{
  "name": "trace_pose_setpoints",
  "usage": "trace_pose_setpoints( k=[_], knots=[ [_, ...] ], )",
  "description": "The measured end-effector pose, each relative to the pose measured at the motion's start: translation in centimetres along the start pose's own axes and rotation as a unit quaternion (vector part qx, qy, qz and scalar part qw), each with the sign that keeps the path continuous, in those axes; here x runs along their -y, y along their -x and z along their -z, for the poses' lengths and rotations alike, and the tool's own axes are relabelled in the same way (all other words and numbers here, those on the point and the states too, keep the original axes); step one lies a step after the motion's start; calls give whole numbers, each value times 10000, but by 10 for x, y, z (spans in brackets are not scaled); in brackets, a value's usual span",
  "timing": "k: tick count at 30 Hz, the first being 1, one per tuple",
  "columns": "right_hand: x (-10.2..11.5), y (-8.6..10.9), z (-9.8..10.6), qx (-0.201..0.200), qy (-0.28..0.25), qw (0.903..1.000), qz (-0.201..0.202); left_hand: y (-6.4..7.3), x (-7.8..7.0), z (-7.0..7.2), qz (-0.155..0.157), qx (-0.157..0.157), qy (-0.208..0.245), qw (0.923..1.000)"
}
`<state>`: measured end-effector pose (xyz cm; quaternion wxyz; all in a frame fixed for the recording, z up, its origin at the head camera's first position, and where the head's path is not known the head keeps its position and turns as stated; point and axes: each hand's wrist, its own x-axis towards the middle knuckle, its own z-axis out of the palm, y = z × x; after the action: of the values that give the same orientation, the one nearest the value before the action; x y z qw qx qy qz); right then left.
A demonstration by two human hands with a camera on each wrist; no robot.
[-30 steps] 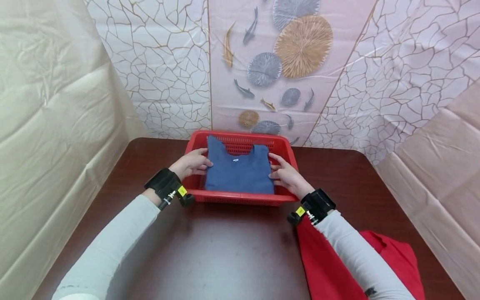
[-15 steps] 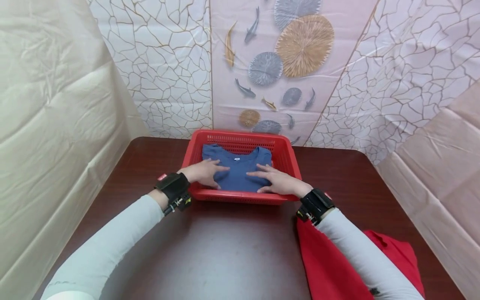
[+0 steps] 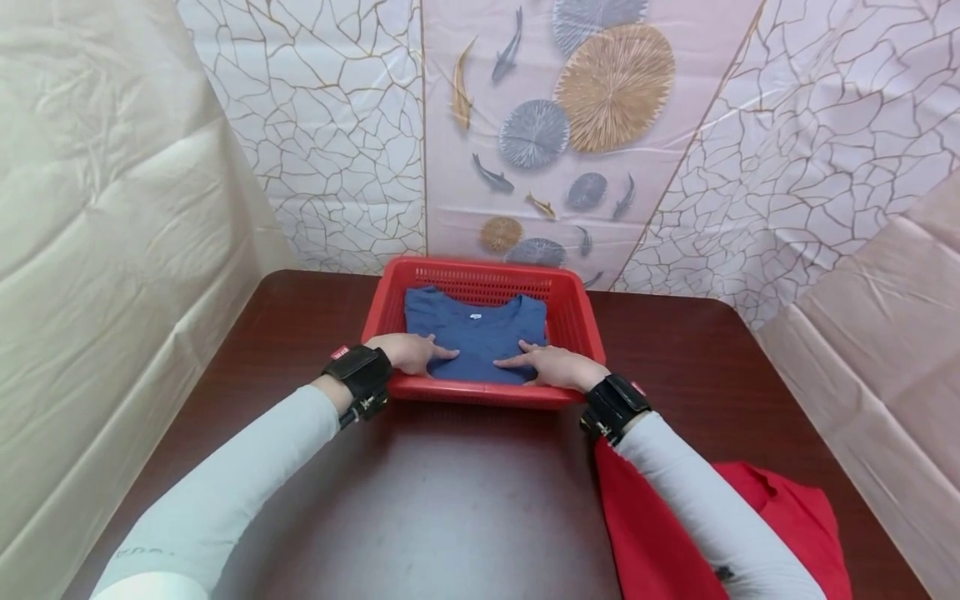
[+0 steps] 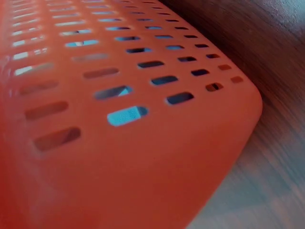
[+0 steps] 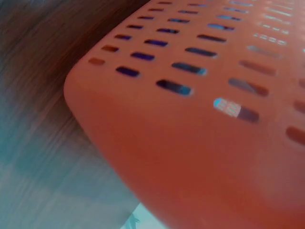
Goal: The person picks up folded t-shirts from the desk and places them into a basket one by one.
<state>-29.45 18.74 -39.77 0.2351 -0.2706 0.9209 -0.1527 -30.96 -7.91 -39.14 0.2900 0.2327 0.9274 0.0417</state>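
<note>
In the head view a folded blue T-shirt lies flat inside a red plastic basket, its neckline and small white label toward the back. My left hand reaches over the basket's front left corner, fingers extended on the shirt's left side. On the other side my right hand rests with spread fingers on the shirt's right front part. Both wrist views are filled by the basket's slotted outer wall, and neither hand shows there. Bits of cloth show through the slots.
A red garment lies on the dark wooden table at the right front, partly under my right sleeve. Behind the basket hangs a patterned cloth backdrop, with pale drapes at the sides.
Both hands have come from the shirt's side edges onto its top, then drawn toward the basket's front. The shirt's upper left part, raised earlier, now lies lower and flatter.
</note>
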Motion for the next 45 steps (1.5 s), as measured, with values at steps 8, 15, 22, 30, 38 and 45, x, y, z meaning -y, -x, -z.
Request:
trace_pose_setpoints(
  k=[8,15,22,30,38,45],
  knots=[
    [-10,8,8,-1763,-82,9842,149,2,-4,16,-674,-1284,-167,9893],
    [-2,42,11,-3482,-32,9372,208,21,-48,22,-760,-3318,-6,9403],
    [6,99,6,-4179,303,9079,144,48,-115,9,-1293,-4017,-113,9065],
    [-25,177,-28,-4693,648,8784,-633,52,-169,-25,-1964,-3975,-184,8962],
    [-83,254,-64,-4311,600,8686,-2369,14,-189,-60,-2086,-3338,189,9191],
    [-137,305,-90,-3387,229,8723,-3518,-6,-194,-88,-1703,-2649,200,9489]
  ],
)
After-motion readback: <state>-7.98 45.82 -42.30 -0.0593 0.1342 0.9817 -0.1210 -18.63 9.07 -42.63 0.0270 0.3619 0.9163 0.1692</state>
